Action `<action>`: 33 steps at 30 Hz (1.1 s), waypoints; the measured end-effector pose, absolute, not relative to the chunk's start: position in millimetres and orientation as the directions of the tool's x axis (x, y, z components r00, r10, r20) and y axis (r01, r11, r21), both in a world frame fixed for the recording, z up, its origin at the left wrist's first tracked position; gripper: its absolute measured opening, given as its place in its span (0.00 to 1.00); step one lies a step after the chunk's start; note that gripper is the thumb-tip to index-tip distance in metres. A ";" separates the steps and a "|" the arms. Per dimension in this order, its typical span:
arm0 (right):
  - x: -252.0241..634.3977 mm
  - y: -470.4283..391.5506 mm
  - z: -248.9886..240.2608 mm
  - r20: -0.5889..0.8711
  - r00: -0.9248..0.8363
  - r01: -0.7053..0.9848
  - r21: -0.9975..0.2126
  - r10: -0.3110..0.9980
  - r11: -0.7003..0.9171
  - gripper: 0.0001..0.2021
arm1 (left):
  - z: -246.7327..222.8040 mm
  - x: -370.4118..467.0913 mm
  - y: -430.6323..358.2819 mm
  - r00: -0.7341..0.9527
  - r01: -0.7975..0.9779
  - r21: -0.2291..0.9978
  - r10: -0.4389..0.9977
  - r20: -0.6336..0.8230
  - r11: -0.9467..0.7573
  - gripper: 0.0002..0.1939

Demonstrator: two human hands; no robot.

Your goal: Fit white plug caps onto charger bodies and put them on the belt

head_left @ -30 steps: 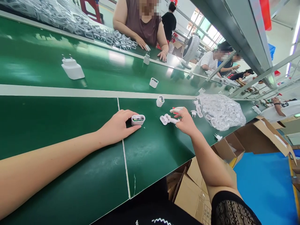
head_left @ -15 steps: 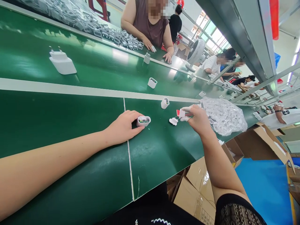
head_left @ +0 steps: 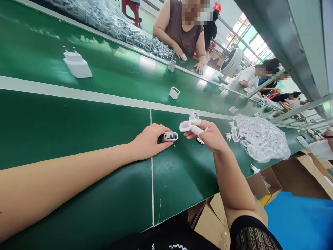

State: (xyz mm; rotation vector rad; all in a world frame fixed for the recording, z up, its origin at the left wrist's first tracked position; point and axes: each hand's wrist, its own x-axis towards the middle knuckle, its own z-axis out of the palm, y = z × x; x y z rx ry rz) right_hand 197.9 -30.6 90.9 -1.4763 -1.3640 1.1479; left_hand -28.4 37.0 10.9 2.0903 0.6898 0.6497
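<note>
My left hand (head_left: 147, 142) grips a white charger housing (head_left: 171, 136) on the green bench, thumb and fingers on its sides. Its open end faces right and shows a circuit board inside. In my right hand (head_left: 212, 135), whose finger and thumb are wrapped in white, a white oval charger end cap (head_left: 185, 126) is pinched just right of the housing, apart from it. Another open housing (head_left: 194, 116) stands behind my right hand, partly covered. Beneath that hand a small white plug piece (head_left: 200, 140) is mostly hidden.
A clear plastic bag (head_left: 262, 139) of white plug caps lies at right, with a loose cap (head_left: 255, 169) near the bench edge. Chargers (head_left: 78, 66) stand on the far strip. A co-worker (head_left: 186, 34) sits opposite. Cardboard boxes (head_left: 262, 184) are below the edge.
My right hand has moved left with the end cap, toward the housing in my left hand. The left hand keeps its grip. The whole view has shifted and tilted slightly.
</note>
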 end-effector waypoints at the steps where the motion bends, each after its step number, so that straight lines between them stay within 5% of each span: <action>1: 192.4 -29.1 88.2 -0.052 0.033 0.295 -0.954 0.998 -0.059 0.16 | 10.5 -28.6 37.3 0.712 0.236 0.830 0.671 0.207 -0.506 0.25; 5: 179.8 -32.4 75.2 0.177 0.132 0.381 -0.918 0.975 0.115 0.14 | 11.4 -29.6 37.6 0.715 0.218 0.841 0.668 0.207 -0.495 0.24; 9: 178.1 -38.9 66.5 0.359 0.026 0.454 -0.835 0.933 0.309 0.08 | 12.4 -29.3 36.6 0.712 0.217 0.841 0.669 0.211 -0.495 0.23; 12: 175.8 -41.6 65.7 0.440 -0.048 0.626 -0.687 0.897 0.370 0.11 | 11.0 -28.2 37.1 0.711 0.217 0.836 0.669 0.219 -0.504 0.23; 15: 171.1 -43.6 66.7 0.490 -0.092 0.736 -0.553 0.867 0.390 0.18 | 8.3 -27.2 39.2 0.714 0.211 0.832 0.662 0.228 -0.513 0.23; 20: 165.6 -42.2 63.7 0.494 -0.221 0.807 -0.392 0.841 0.442 0.12 | 3.1 -26.4 42.0 0.721 0.204 0.811 0.644 0.254 -0.549 0.20; 27: 162.2 -37.8 56.5 0.464 -0.200 0.817 -0.408 0.863 0.408 0.13 | 1.0 -26.8 41.4 0.719 0.205 0.793 0.638 0.275 -0.573 0.18; 33: 158.4 -39.8 58.7 0.479 -0.240 0.865 -0.290 0.844 0.410 0.13 | 2.1 -26.9 41.5 0.722 0.199 0.811 0.642 0.258 -0.550 0.18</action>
